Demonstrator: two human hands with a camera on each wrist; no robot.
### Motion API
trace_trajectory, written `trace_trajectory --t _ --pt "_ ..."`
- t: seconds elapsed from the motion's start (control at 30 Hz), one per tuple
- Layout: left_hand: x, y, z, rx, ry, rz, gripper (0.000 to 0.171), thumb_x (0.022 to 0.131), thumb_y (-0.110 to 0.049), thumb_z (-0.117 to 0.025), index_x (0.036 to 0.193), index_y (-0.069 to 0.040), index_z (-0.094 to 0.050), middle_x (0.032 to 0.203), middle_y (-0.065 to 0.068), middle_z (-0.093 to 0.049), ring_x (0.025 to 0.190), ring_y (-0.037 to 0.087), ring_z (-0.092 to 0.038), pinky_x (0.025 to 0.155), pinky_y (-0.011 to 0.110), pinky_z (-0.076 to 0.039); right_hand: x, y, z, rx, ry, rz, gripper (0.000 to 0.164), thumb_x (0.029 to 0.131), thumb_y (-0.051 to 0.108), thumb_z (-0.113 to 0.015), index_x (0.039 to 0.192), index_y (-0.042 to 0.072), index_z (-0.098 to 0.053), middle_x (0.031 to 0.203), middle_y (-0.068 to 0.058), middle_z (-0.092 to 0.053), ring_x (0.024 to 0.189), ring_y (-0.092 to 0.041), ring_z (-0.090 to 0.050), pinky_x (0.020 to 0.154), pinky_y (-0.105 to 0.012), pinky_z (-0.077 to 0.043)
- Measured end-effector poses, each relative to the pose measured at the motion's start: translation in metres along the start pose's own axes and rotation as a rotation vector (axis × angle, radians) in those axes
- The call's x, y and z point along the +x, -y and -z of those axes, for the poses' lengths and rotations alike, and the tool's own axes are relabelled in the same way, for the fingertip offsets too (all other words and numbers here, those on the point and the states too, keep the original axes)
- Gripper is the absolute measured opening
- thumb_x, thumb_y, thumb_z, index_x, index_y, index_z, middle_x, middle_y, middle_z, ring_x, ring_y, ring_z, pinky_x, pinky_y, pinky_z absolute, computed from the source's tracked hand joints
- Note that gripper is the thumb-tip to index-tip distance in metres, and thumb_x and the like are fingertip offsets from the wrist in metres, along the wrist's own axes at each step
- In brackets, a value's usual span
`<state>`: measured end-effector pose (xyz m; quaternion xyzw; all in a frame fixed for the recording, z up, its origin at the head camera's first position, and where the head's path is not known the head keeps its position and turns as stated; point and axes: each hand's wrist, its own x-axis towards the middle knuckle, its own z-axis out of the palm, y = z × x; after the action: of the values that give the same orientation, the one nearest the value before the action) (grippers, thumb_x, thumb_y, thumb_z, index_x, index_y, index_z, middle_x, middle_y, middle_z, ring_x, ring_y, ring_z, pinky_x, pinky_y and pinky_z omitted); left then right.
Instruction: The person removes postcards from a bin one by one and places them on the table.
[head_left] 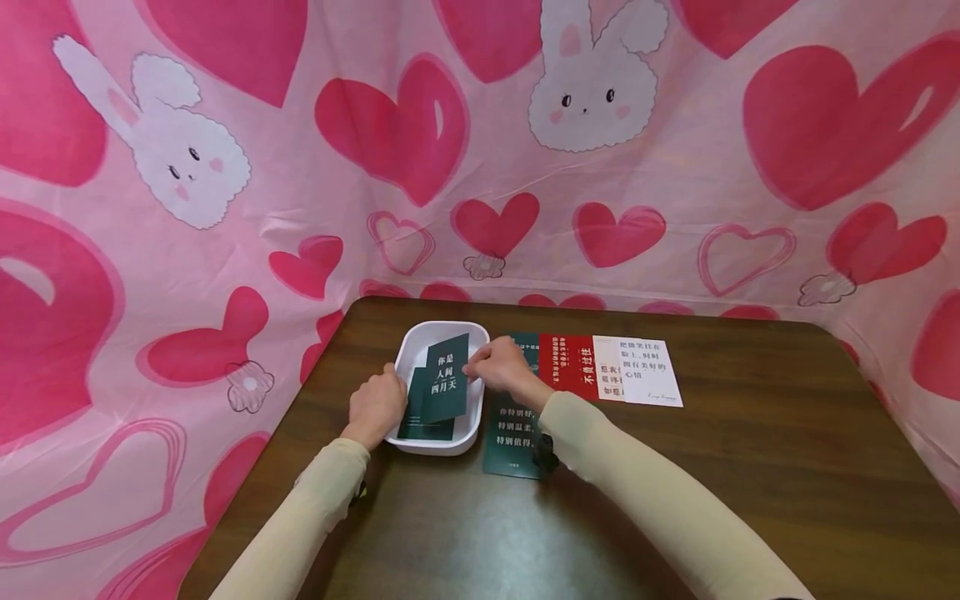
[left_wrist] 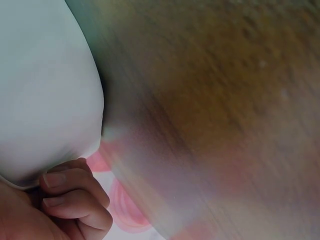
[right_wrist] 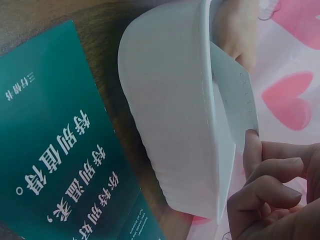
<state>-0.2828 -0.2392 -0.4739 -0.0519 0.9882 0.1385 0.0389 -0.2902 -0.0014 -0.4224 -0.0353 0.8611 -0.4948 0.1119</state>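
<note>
A white plastic basin (head_left: 463, 442) stands on the table with dark green cards inside it. My right hand (head_left: 501, 367) pinches the right edge of a green card (head_left: 447, 383) printed with white characters, tilted up over the basin. Beneath it, another green card (head_left: 420, 430) lies in the basin. My left hand (head_left: 377, 407) grips the basin's left rim, fingers curled over it. In the left wrist view, the left fingers (left_wrist: 75, 200) are against the white basin wall (left_wrist: 45, 90). From the right wrist, the pinched card (right_wrist: 235, 95) shows its pale back between thumb and finger.
Right of the basin lie a green card (head_left: 512, 442), a red card (head_left: 570, 367), a cream card (head_left: 609, 383) and a white card (head_left: 651, 375), overlapping in a row. The brown wooden table (head_left: 750, 467) ends at a pink heart-patterned cloth (head_left: 675, 167) behind and to the left.
</note>
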Motion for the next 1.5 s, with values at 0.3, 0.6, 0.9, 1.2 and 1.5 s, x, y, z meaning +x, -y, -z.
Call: trace_trajectory --t 0.3,0.6,0.9,1.2,1.5 --pt "-0.001 0.000 0.000 0.000 -0.004 -0.006 0.042 0.107 -0.025 -0.057 0.134 0.007 -0.051 0.100 0.023 -0.067 0.081 0.034 -0.069 0.077 0.055 -0.062 -0.009 -0.009 0.009 0.043 -0.017 0.005 0.019 0.096 0.023 -0.078 0.105 0.007 -0.084 0.091 -0.004 -0.076 0.086 -0.025 -0.062 0.065 -0.031 -0.053" --pt "-0.001 0.000 -0.002 0.010 -0.008 -0.011 0.042 0.108 -0.025 -0.055 0.133 0.007 -0.051 0.099 0.023 -0.066 0.081 0.035 -0.067 0.077 0.055 -0.062 -0.014 -0.023 0.014 0.070 -0.029 -0.022 0.020 0.097 0.025 -0.078 0.106 0.008 -0.083 0.094 -0.007 -0.077 0.085 -0.026 -0.063 0.072 -0.035 -0.055" --pt "0.000 0.001 -0.003 0.000 0.001 0.001 0.043 0.108 -0.025 -0.056 0.135 0.007 -0.050 0.097 0.022 -0.065 0.080 0.034 -0.067 0.076 0.054 -0.062 -0.022 -0.026 0.011 0.080 -0.027 0.006 0.018 0.097 0.025 -0.078 0.104 0.009 -0.084 0.092 -0.002 -0.077 0.089 -0.026 -0.063 0.075 -0.036 -0.056" --pt "0.000 0.000 -0.002 0.006 -0.013 -0.003 0.040 0.107 -0.025 -0.056 0.132 0.007 -0.050 0.096 0.022 -0.065 0.078 0.033 -0.066 0.076 0.054 -0.062 -0.031 -0.029 0.016 0.144 -0.032 -0.003 0.017 0.097 0.023 -0.077 0.100 0.007 -0.084 0.091 -0.004 -0.078 0.094 -0.027 -0.064 0.078 -0.037 -0.054" --pt "-0.001 0.001 -0.004 0.009 -0.038 -0.020 0.039 0.107 -0.024 -0.055 0.129 0.008 -0.052 0.097 0.024 -0.067 0.077 0.034 -0.067 0.074 0.055 -0.062 -0.037 -0.040 0.018 0.172 -0.035 0.002 0.016 0.098 0.020 -0.076 0.099 0.006 -0.083 0.091 -0.008 -0.078 0.098 -0.033 -0.066 0.081 -0.041 -0.052"
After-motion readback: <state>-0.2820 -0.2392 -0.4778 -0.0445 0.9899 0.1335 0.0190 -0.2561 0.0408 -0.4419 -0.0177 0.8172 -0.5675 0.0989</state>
